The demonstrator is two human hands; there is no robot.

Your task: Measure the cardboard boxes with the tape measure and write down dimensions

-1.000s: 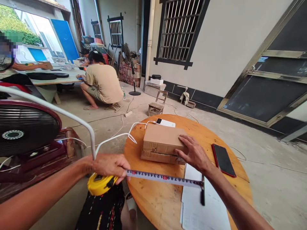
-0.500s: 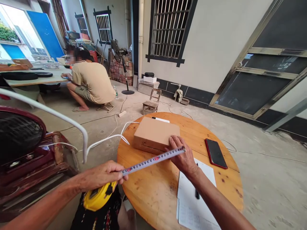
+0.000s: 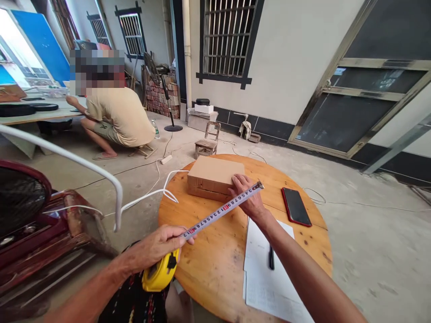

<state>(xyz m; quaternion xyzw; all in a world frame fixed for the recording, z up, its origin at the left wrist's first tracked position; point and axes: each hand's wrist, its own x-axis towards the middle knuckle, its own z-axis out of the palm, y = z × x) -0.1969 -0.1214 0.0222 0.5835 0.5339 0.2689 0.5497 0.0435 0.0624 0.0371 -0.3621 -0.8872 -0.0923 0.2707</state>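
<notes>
could pass over wooden tabletop (image 3: 212, 255) between right hand (image 3: 248, 197) and phone (image 3: 296, 207); would meet tape blade (image 3: 218, 212) slanting from left hand (image 3: 160, 246), box (image 3: 215, 174) behind, and right forearm (image 3: 296, 260) above papers (image 3: 261, 289).

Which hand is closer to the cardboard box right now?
Right. The right hand rests on the near right corner of the cardboard box; the left hand is off it, nearer the wearer, holding the yellow tape measure.
</notes>
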